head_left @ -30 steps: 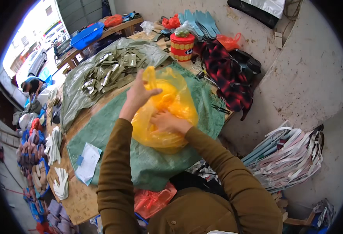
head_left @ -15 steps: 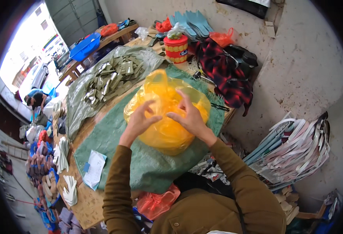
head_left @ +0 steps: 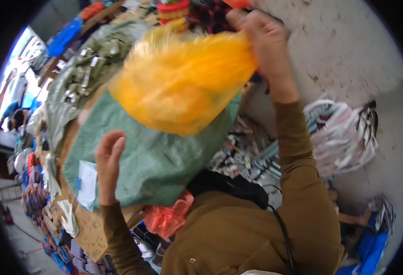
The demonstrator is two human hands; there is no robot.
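Observation:
My right hand (head_left: 270, 41), raised at the upper right, is closed on one end of a yellow plastic bag (head_left: 178, 87). Stretched out sideways from that fist, the bag hangs blurred above a green woven sheet (head_left: 142, 169); something rounded bulges inside it, but its kind does not show. Apart from the bag, my left hand (head_left: 110, 160) is held over the sheet's left part, empty, with its fingers extended upward and the thumb apart. Close to that hand lies a sheet of paper (head_left: 87, 183) with a small blue patch.
Olive strips (head_left: 89, 68) lie heaped on a grey-green sheet at the far left. A red tub (head_left: 171, 11) stands at the back. White strips (head_left: 68, 217) rest near the table's left edge. Bundled pale straps (head_left: 343, 137) are by the right wall, and a person (head_left: 16, 119) is bent over beyond the table.
My right hand has gripped the bag and pulled its end up to the right. My left hand has moved away down to the left. The view has shifted too.

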